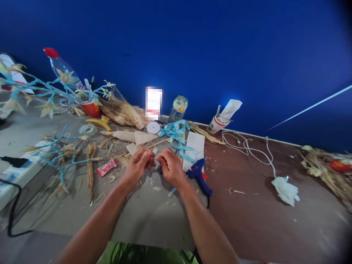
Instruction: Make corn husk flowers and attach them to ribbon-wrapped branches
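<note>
Close together over the middle of the table, my left hand (140,163) and my right hand (169,165) both have their fingers curled into a pinch. Whatever they hold is too small or too hidden to name. Just right of my right wrist lies a blue glue gun (200,175). Beyond my fingers is a tangle of light blue ribbon (176,134), partly over a white paper sheet (194,143). Pale dried husk pieces (133,136) lie behind my left hand. A red and white wrapped packet (106,167) rests left of it.
At left, blue-wrapped stems with husk flowers (49,91) reach out near a tilted red-capped bottle (64,68). A white power strip (24,172) lies along the left. A glass jar (178,109) and a paper cup (216,124) stand by the blue wall; a white cable (253,149) runs right.
</note>
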